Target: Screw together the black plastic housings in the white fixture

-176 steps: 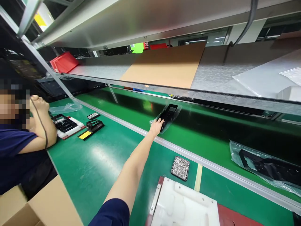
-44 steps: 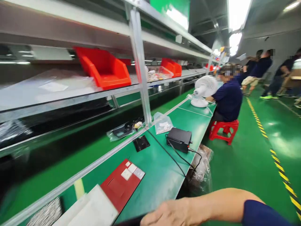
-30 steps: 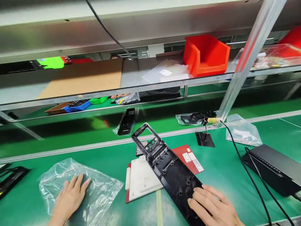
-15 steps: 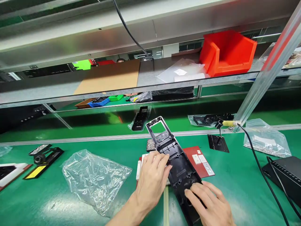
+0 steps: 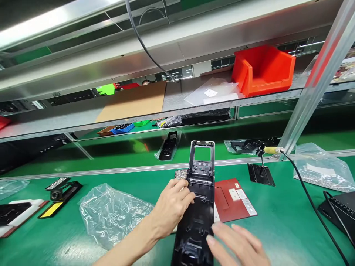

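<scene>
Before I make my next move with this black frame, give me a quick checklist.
1. Left hand holding the black frame: ok.
2. Right hand touching the frame: cannot tell, it's blurred beside the edge.
3. Clear bag off the frame: ok, on the bench to its left.
4. Tray of small pieces fully in sight: not ok, partly hidden.
5. Yellow-handled tool clear of the frame: ok, off to the right.

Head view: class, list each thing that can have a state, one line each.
Black housing: held, hollow side up
Left hand: gripping the housing's left edge
Right hand: open, blurred, contact unclear
Near clear bag: crumpled, lying down
Far black panel: bagged
Red bin: open, upright
Small tray: filled, partly hidden
Yellow-handled tool: propped up, power unclear
</scene>
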Tool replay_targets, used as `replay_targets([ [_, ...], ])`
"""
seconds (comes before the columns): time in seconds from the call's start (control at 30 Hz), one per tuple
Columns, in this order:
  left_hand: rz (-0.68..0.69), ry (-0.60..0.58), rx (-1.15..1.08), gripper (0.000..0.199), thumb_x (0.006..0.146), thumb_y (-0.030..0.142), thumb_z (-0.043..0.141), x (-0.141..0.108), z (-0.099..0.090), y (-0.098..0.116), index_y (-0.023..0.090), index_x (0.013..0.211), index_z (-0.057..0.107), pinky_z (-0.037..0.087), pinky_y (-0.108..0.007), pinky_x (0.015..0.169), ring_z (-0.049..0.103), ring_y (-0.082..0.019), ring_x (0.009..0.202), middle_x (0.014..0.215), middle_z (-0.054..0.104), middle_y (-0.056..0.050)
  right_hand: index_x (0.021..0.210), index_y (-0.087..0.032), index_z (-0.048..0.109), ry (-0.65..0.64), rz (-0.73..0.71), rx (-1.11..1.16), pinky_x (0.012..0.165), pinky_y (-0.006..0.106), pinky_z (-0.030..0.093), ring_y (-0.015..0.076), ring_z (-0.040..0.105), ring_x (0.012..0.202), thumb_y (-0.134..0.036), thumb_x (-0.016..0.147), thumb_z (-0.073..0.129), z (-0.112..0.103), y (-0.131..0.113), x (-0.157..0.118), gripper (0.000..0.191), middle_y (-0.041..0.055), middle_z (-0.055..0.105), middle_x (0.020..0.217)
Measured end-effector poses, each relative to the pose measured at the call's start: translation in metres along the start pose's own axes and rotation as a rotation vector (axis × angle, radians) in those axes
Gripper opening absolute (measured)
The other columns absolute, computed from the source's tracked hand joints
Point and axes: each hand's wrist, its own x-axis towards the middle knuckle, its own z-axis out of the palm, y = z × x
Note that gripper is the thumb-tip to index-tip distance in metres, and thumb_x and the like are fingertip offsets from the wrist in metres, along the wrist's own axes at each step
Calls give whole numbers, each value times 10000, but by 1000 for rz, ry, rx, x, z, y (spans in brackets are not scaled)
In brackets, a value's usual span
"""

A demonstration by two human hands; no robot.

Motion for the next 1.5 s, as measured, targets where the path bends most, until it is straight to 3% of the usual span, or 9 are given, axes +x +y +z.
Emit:
replay_targets([
  [0.13, 235, -157, 16, 274, 1083, 127, 360, -1, -21, -11, 116, 1022, 627, 349, -370, 714, 520, -219, 817, 800, 608, -60, 1459, -152, 548, -159, 97, 26, 1129, 438, 466, 276, 522, 1387, -576, 1046, 362, -15, 23, 24, 621, 156, 569, 1471],
  [0.23, 318, -239, -9, 273, 1087, 132, 358, -4, -24, -20, 117, 1013, 620, 343, -366, 711, 509, -214, 800, 832, 608, -67, 1430, -128, 571, -268, 73, 4, 1094, 432, 480, 271, 503, 1387, -556, 1026, 458, -9, 29, 23, 599, 155, 570, 1468],
  [0.43, 320, -457, -87, 194, 1082, 205, 459, -1, -3, -40, 158, 978, 616, 344, -389, 753, 538, -229, 896, 896, 643, -67, 1355, -133, 629, -291, 138, 82, 1052, 467, 503, 265, 603, 1187, -457, 1037, 483, 12, 17, -5, 476, 136, 669, 1262],
  [0.57, 308, -516, -173, 196, 1086, 240, 474, 8, 13, -45, 171, 967, 613, 330, -397, 773, 531, -225, 935, 880, 650, -47, 1380, -117, 591, -342, 204, 150, 1054, 516, 509, 278, 596, 1160, -407, 1025, 525, 16, 13, -16, 463, 150, 642, 1229],
  [0.8, 324, -496, -244, 160, 1062, 221, 528, 10, 31, -42, 179, 967, 650, 324, -382, 753, 521, -219, 899, 836, 648, -32, 1411, -142, 565, -381, 226, 173, 990, 461, 555, 275, 604, 1157, -398, 1045, 480, 17, 9, -30, 455, 139, 644, 1203],
  [1.03, 293, -493, -292, 168, 1067, 196, 510, 5, 31, -37, 189, 1009, 668, 330, -362, 747, 531, -222, 899, 850, 659, -28, 1412, -174, 578, -426, 246, 152, 923, 397, 598, 259, 641, 1145, -398, 1050, 464, 13, 4, -35, 440, 125, 664, 1217],
  [1.23, 216, -504, -286, 270, 1097, 234, 403, -10, 39, -34, 224, 1117, 672, 395, -352, 838, 533, -236, 991, 966, 661, -70, 1458, -186, 546, -471, 239, 121, 965, 426, 602, 274, 633, 1210, -405, 1040, 493, 12, -1, -48, 475, 132, 650, 1291],
  [1.5, 245, -425, -259, 166, 1051, 172, 514, 0, 48, -19, 202, 1120, 662, 436, -326, 856, 554, -232, 1052, 1003, 676, -81, 1406, -209, 586, -465, 297, 94, 926, 410, 625, 245, 667, 1156, -402, 1053, 463, 6, 10, -43, 421, 101, 673, 1245],
])
